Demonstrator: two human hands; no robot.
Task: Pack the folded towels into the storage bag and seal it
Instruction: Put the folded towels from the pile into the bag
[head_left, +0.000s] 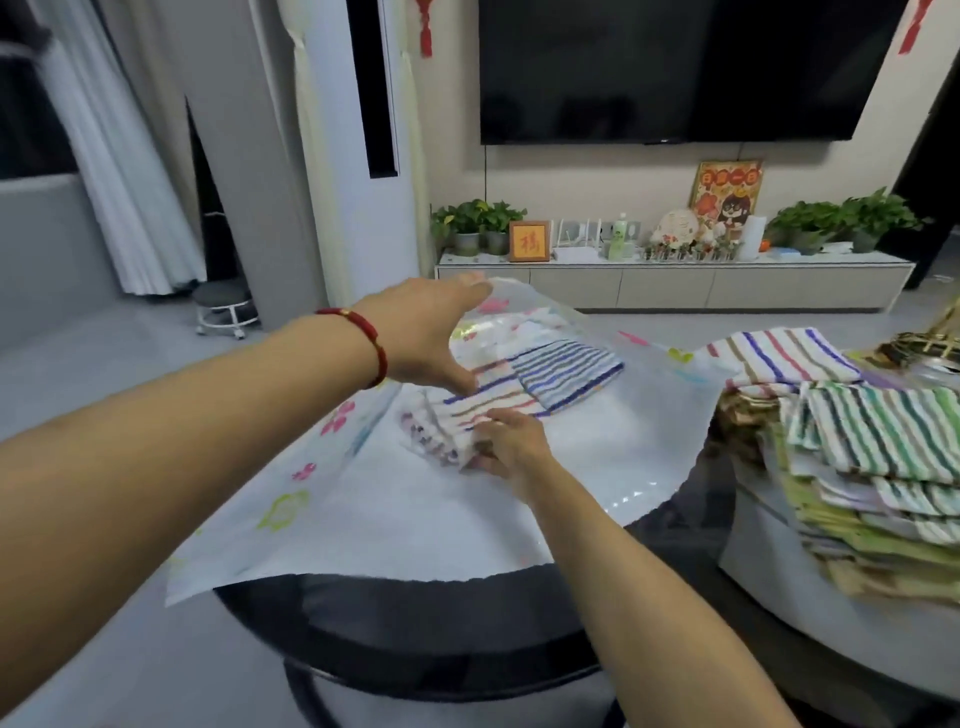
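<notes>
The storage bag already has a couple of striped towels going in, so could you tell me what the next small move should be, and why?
Probably push the multicoloured striped towel deeper into the storage bag. The left hand lifts the bag's top layer, the right hand grips that towel at its near edge, and the blue-striped towel already lies further in.

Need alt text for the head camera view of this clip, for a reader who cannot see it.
A person's left hand lifts the edge of a clear flower-printed storage bag on a round dark table, while the right hand pushes a striped folded towel inside beside a blue-striped towel. A stack of folded towels waits at right.
</notes>
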